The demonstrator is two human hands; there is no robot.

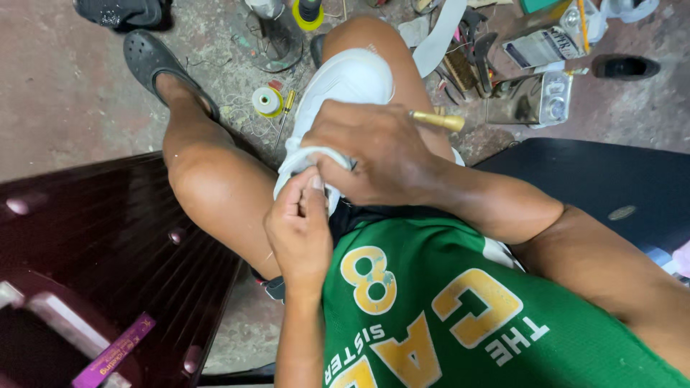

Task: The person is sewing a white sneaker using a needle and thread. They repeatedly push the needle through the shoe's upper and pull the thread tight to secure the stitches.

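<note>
A white shoe is seen lying upside-down-looking along the person's right thigh, between the knees, its pale sole side turned up and its heel end drawn toward the lap; the surface is smooth and slightly scuffed. The right hand is laid over the heel end, its fingers curled tight and pressed together around the shoe's rim, and a wooden tool handle with a brass-coloured end is gripped in the same fist, jutting out to the side. The left hand is held just below, its thumb and forefinger closed in a pinch on the white edge of the shoe, the other fingers folded in. On the concrete floor beyond the knees, a spool of pale thread with a yellow rim is seen beside a thin screwdriver-like tool. To the upper right a clear rectangular box is set near a flat white-and-blue carton. At the lower left a purple strip label is fixed on a dark maroon case.
</note>
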